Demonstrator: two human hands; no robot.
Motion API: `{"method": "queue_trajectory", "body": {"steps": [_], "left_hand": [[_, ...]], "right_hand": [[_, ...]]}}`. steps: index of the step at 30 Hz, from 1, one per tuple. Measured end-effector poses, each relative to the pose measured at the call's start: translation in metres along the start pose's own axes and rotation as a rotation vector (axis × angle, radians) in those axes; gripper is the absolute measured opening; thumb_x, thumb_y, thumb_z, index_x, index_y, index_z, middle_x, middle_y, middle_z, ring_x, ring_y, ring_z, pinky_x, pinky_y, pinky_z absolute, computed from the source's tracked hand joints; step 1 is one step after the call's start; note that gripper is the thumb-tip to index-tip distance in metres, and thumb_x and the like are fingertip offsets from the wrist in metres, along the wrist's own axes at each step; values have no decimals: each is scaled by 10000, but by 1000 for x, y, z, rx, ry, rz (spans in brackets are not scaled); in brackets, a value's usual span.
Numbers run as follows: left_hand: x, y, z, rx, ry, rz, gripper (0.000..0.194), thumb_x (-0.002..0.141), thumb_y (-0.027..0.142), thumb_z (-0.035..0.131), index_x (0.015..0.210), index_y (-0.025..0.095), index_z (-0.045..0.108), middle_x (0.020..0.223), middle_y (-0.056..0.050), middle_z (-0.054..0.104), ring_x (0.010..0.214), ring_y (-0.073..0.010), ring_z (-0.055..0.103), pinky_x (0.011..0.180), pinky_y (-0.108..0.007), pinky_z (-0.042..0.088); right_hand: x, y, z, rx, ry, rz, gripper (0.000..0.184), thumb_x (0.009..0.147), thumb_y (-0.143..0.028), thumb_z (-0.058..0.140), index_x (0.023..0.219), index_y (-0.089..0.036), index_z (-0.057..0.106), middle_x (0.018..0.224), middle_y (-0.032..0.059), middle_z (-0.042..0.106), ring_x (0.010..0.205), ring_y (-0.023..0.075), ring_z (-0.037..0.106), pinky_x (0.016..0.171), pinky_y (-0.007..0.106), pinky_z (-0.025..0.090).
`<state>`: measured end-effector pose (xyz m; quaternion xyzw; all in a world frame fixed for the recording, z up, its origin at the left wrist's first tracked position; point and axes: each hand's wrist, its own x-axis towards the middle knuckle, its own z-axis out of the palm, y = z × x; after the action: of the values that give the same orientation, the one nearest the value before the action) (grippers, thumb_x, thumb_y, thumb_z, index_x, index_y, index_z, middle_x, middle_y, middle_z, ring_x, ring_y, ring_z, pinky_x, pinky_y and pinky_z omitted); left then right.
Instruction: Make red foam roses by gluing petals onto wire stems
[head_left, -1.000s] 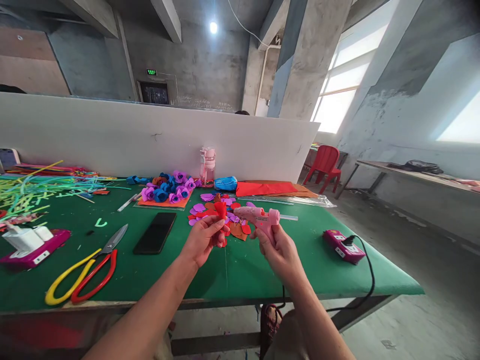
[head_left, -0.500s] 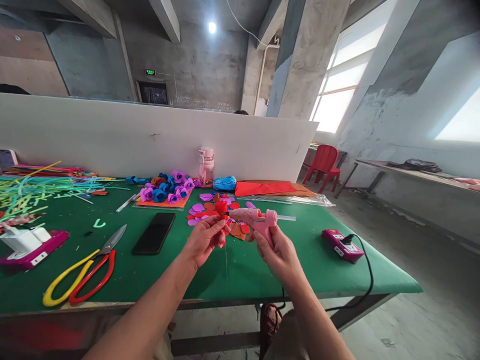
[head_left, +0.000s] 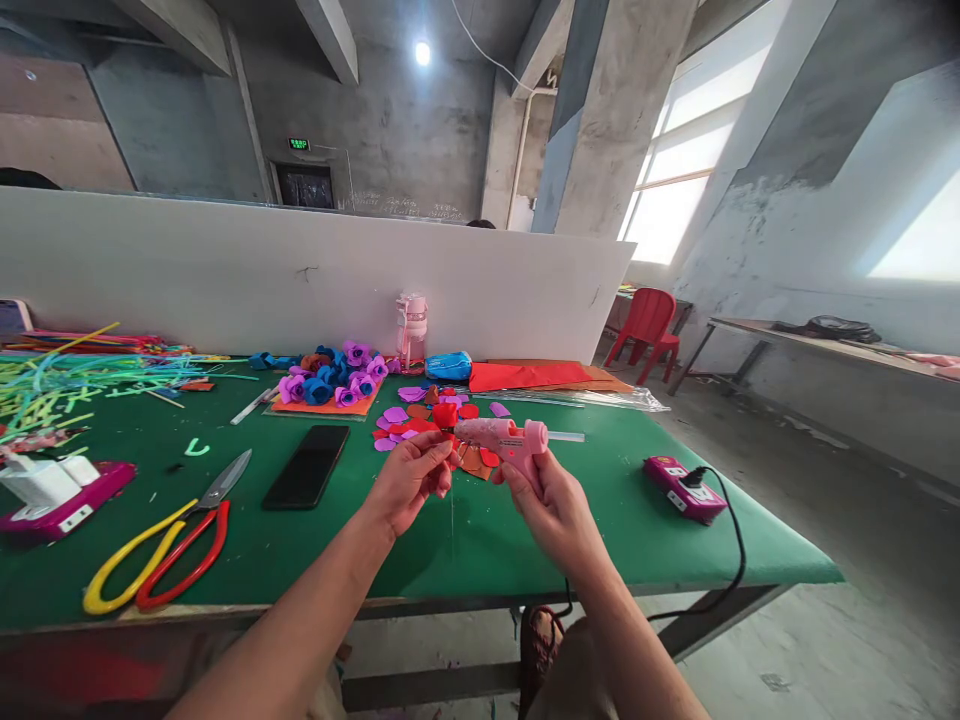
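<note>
Gluing looks to be the step in hand, seen from the head view: the left hand (head_left: 409, 480) pinches a small red foam flower (head_left: 444, 415) over the green felt table (head_left: 480, 540); the right hand (head_left: 551, 500) grips a pink plastic glue gun (head_left: 504, 440), nozzle at the flower. Steady nozzle placement seems needed.
</note>
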<state>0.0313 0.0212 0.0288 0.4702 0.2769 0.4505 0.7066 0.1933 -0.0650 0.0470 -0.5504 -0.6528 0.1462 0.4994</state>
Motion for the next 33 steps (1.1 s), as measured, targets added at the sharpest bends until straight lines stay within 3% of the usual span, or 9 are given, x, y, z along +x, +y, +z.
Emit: {"method": "queue_trajectory", "body": {"steps": [25, 33], "left_hand": [[0, 0, 0, 7, 19, -5, 264, 664, 319, 721, 821, 143, 602, 648, 10, 610, 410, -52, 484, 395, -192, 357], [-1, 0, 1, 10, 15, -2, 270, 663, 324, 720, 817, 137, 600, 656, 3, 606, 420, -51, 484, 393, -188, 357]], "right_hand": [[0, 1, -1, -28, 9, -19, 242, 863, -352, 430, 979, -183, 557, 662, 7, 614, 481, 112, 464, 439, 218, 334], [0, 1, -1, -35, -6, -10, 230, 864, -368, 422, 873, -181, 556, 631, -1, 572, 488, 110, 453, 450, 215, 332]]}}
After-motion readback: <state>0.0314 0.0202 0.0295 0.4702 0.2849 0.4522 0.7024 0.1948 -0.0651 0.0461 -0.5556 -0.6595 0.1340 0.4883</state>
